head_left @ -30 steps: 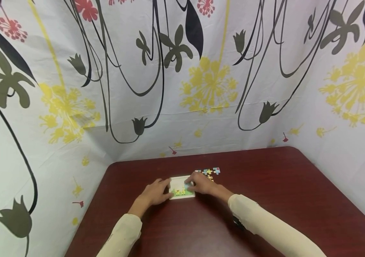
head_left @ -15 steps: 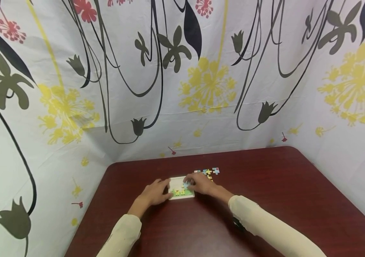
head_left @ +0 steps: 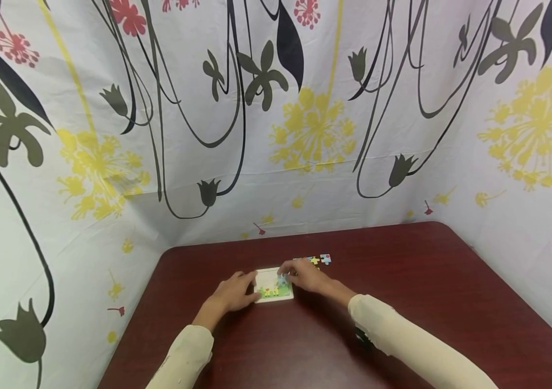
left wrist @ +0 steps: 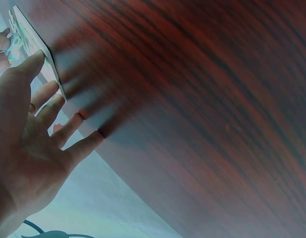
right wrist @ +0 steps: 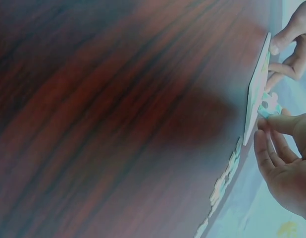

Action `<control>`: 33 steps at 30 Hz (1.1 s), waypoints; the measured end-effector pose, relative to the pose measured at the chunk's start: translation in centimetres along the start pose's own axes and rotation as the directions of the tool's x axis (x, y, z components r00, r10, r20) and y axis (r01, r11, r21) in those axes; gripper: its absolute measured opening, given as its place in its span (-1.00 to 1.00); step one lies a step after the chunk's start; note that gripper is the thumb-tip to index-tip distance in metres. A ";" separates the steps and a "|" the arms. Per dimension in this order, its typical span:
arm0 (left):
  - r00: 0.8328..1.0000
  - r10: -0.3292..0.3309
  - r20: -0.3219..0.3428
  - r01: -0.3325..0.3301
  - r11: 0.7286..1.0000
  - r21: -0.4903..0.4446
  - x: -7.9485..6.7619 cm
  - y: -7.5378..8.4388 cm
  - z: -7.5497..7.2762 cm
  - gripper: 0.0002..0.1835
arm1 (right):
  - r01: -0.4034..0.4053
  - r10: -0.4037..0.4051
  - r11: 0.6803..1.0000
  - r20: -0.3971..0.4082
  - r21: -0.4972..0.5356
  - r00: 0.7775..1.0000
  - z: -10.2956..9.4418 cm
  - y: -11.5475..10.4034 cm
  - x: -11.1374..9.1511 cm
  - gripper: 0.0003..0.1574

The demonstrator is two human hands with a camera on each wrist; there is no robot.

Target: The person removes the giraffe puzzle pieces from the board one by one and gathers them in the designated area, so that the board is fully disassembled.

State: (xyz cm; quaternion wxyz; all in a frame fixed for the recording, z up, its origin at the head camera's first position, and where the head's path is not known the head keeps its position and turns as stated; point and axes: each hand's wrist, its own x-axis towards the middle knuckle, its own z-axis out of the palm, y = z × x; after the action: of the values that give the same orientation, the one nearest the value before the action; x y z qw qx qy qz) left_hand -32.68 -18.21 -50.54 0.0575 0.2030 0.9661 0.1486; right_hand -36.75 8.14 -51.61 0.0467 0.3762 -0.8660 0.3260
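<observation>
A white-rimmed puzzle tray (head_left: 265, 276) lies on the table, with green and yellow pieces fitted along its near side. My left hand (head_left: 233, 292) rests at the tray's left edge; in the left wrist view its thumb touches the rim and its fingers are spread. Over the tray's right part, my right hand (head_left: 305, 275) pinches a light blue puzzle piece (right wrist: 268, 106) between thumb and fingers. That piece is tilted up from the tray in the right wrist view. The right hand hides the tray's right edge in the head view.
Several loose puzzle pieces (head_left: 325, 259) lie behind and right of the tray, partly hidden by the right hand. The dark red wooden table (head_left: 276, 346) meets flower-printed cloth (head_left: 256, 205) at its back and sides.
My right hand has shifted slightly, and the blue piece in its fingers has turned a little and shows more. The left hand stays at the tray's edge.
</observation>
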 end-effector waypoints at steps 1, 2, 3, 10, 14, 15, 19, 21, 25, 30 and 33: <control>1.000 0.001 0.000 -0.001 1.000 -0.001 0.0 0.0 0.0 -0.44 | -0.001 0.001 1.000 0.000 0.006 1.000 -0.2 0.1 0.0 -0.76; 1.000 0.003 0.001 -0.003 1.000 -0.003 0.0 0.0 0.0 -0.45 | -0.001 0.001 1.000 -0.003 0.009 1.000 -0.3 0.1 -0.1 -0.76; 1.000 0.004 0.001 -0.004 1.000 -0.003 0.0 0.0 0.0 -0.45 | -0.003 0.003 1.000 -0.004 0.012 1.000 -0.6 0.2 -0.2 -0.77; 1.000 0.026 0.006 -0.026 1.000 -0.003 0.0 -0.1 -0.1 -0.49 | -0.071 0.070 0.997 0.020 0.032 0.997 -2.3 0.9 -0.9 -0.74; 0.999 0.031 0.009 -0.031 1.000 0.001 0.1 -0.2 0.0 -0.50 | -0.088 0.087 0.996 0.019 0.027 0.996 -3.4 1.4 -1.4 -0.74; 1.000 0.029 0.012 -0.029 1.000 0.002 0.2 -0.2 0.0 -0.49 | -0.093 0.092 0.995 0.015 0.027 0.996 -3.6 1.5 -1.5 -0.74; 0.999 0.037 0.008 -0.037 0.999 -0.006 0.1 -0.1 -0.2 -0.49 | -0.112 0.112 0.994 -0.004 0.003 0.994 -4.5 2.0 -2.1 -0.74; 0.999 0.037 0.009 -0.037 0.999 -0.007 0.0 -0.1 -0.2 -0.49 | -0.118 0.118 0.993 -0.010 -0.004 0.993 -4.9 2.2 -2.4 -0.75; 0.999 0.040 0.008 -0.040 0.999 -0.002 0.1 0.0 -0.2 -0.48 | -0.129 0.129 0.991 -0.013 -0.021 0.992 -5.7 2.6 -3.0 -0.75; 0.999 0.039 0.006 -0.039 0.999 -0.006 0.0 0.1 -0.2 -0.50 | -0.152 0.151 0.987 -0.018 -0.044 0.988 -6.6 3.2 -3.6 -0.76; 0.999 0.034 0.006 -0.034 0.999 -0.009 -0.1 0.2 -0.3 -0.49 | -0.158 0.157 0.986 -0.026 -0.061 0.987 -7.1 3.6 -3.9 -0.77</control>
State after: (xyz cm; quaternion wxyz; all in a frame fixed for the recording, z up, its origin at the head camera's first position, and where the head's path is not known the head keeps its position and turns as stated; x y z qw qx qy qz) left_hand -32.55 -18.18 -50.20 0.0588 0.2194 0.9617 0.1531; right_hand -37.58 16.65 -49.19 0.0418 0.3015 -0.9023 0.3053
